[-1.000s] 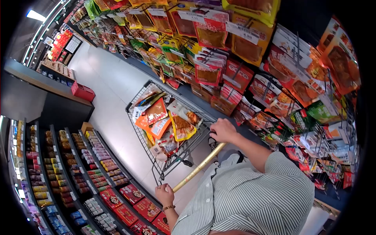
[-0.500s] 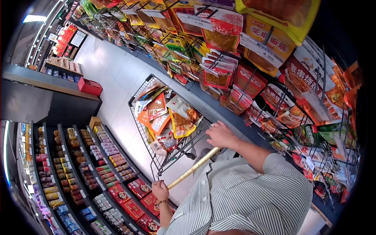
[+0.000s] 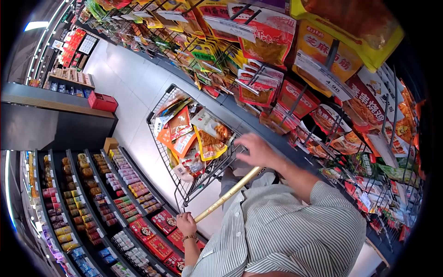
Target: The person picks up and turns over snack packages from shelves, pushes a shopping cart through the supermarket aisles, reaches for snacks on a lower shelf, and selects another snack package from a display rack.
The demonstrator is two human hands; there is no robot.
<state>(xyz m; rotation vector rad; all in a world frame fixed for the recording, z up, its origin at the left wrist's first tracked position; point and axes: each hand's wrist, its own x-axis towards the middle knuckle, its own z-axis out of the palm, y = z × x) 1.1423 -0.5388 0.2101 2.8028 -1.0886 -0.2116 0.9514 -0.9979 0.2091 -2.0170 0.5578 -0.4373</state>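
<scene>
My left hand (image 3: 186, 224), with a beaded bracelet at the wrist, is wrapped round the left end of the gold cart handle (image 3: 228, 195). My right hand (image 3: 259, 150) is lifted off the other end of that handle, fingers apart and slightly blurred, holding nothing. Beyond the handle, the wire shopping cart (image 3: 184, 194) carries several packaged foods. Among them are a yellow-edged pouch (image 3: 211, 144), a red-brown packet (image 3: 180, 123), an orange packet (image 3: 184, 144) and a clear bag of pale food (image 3: 189, 167).
Hanging food packets on hooks line the right, including a sesame-coloured yellow pack (image 3: 318, 44) above a price tag (image 3: 325, 76). Curved shelves of jars and cans (image 3: 74, 198) stand at left. A red bin (image 3: 102, 101) sits ahead beside the tiled aisle (image 3: 134, 76).
My right hand has come off the handle and risen, its fingers spreading. My left hand stays on the handle. The hanging packets on the right appear slightly closer.
</scene>
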